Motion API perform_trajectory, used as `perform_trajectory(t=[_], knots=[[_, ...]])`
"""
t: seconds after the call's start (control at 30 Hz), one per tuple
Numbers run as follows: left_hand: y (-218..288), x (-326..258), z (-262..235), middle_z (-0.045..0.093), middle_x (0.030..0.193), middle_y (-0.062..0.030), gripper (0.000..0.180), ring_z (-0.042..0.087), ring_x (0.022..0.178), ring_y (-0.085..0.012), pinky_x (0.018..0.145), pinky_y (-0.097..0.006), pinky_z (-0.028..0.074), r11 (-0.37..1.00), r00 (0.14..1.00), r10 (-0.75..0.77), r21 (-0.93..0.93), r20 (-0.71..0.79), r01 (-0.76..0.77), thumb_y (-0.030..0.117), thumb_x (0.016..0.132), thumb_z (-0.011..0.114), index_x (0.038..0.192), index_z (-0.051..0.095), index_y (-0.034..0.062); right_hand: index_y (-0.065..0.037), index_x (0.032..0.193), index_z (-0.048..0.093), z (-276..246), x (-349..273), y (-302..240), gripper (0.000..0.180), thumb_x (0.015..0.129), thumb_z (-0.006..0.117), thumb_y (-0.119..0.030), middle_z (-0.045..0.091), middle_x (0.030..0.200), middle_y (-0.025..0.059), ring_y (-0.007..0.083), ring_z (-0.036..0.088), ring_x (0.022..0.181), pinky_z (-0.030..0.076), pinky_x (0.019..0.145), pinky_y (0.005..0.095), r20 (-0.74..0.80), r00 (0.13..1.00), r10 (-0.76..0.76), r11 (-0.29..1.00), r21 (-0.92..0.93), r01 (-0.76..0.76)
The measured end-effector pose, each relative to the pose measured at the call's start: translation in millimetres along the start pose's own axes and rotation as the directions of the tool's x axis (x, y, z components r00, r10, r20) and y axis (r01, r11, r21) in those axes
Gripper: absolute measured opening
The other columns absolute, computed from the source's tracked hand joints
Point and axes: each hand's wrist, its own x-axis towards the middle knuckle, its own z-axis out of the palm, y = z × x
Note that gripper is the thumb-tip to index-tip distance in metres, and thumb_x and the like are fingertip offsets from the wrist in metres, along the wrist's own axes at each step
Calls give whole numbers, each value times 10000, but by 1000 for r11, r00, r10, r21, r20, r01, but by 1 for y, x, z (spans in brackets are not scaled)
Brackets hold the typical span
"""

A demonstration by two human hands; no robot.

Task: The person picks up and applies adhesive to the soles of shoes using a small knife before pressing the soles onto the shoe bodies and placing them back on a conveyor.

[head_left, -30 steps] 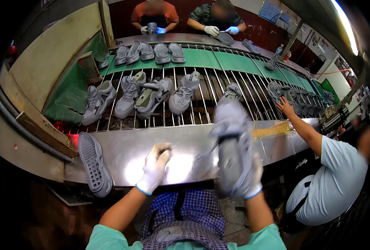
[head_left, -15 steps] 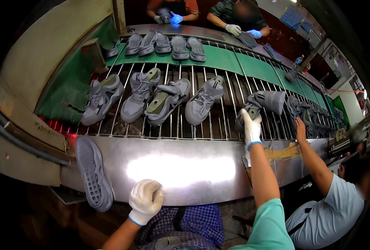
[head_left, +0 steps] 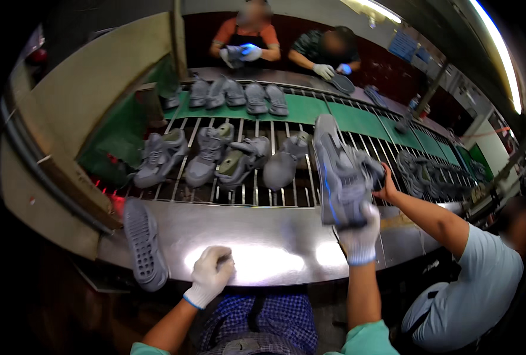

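Note:
My right hand [head_left: 360,236], in a white knit glove, grips a grey sports shoe [head_left: 341,180] at its lower end and holds it up above the rack's front edge. Motion blurs the shoe somewhat. Just right of it, a co-worker's bare hand [head_left: 386,184] is close to a dark grey shoe part; whether it touches my shoe I cannot tell. My left hand [head_left: 212,271], gloved too, hovers over the near edge of the metal ledge, fingers curled in, with nothing visible in them. A loose grey shoe sole [head_left: 144,242], with rows of holes, lies on the ledge to its left.
Several grey shoes [head_left: 208,157] stand on the metal-rod rack [head_left: 258,195], with more at the right [head_left: 417,171]. Several soles [head_left: 256,97] line the green belt [head_left: 310,108]. Two people in gloves work across the line. A co-worker [head_left: 452,296] sits close on my right.
My right hand has lifted the shoe off the rack, up and toward me. The co-worker's hand has moved left toward it. My left hand stays near the ledge. The view has tilted up.

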Motion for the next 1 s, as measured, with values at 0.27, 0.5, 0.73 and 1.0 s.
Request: perform_trajectory(t=[0.27,0.5,0.73,1.0], knots=[[97,-32,-3,530,1511,-256,889,558,1392,-379,1120,-485,506,920,895,122,-387,429,60,450,943,791,1570,398,-43,-29,1504,467,6,-214,124,686,1016,666,-468,652,1176,202,369,699,1046,588,967,546,211,739,640,744,69,-664],[95,-46,-45,682,1313,-179,561,686,1165,-301,1021,-417,553,996,929,90,-25,358,-87,332,954,768,1394,619,18,-3,1481,494,-29,-240,132,746,971,721,-496,672,1096,194,394,721,998,590,921,536,620,715,324,681,372,-631],[-41,90,-179,530,1532,-231,649,501,1416,-405,1198,-468,403,746,960,127,661,-250,73,325,951,749,1477,544,5,46,1430,527,-6,-239,88,748,980,695,-528,681,1137,255,436,718,1049,584,962,584,449,782,433,660,432,-614],[-133,115,-216,716,1276,-208,803,699,1148,-301,1038,-411,525,813,890,-449,378,-79,443,478,892,800,1465,561,-31,14,1373,601,-26,-233,101,1033,906,453,-895,676,1159,265,415,694,1008,601,891,560,207,824,528,793,229,-565]])
